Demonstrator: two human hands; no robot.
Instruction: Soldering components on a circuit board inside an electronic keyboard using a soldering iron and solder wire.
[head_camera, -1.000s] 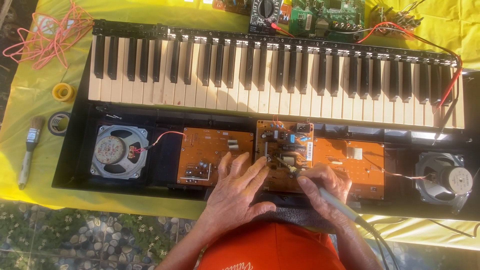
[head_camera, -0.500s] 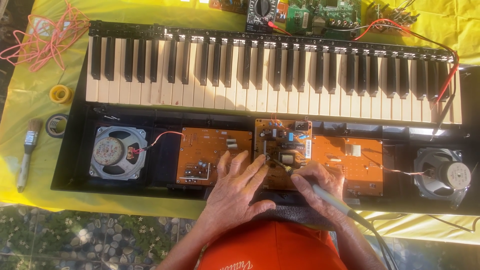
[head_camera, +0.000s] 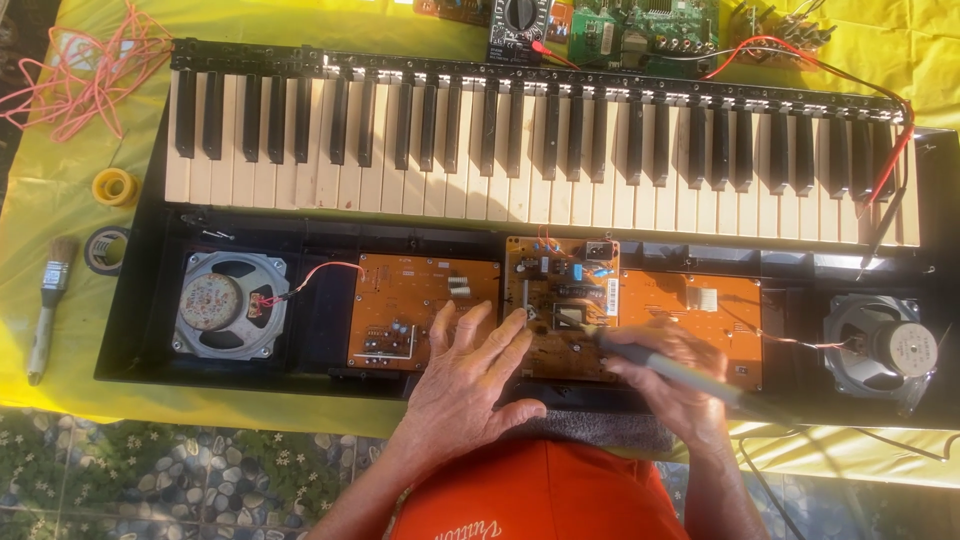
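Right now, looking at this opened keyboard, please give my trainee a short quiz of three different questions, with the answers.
1. True or false: the left hand lies flat on the circuit boards.
2. Which does the right hand hold? A) the brush B) a grey soldering iron C) the yellow tape roll
3. Fill in: the round part at the left end of the black case, joined by a red wire, is a ____.

Key:
1. True.
2. B: the soldering iron, its tip on the middle board. The brush and tape roll lie on the yellow cloth.
3. Speaker.
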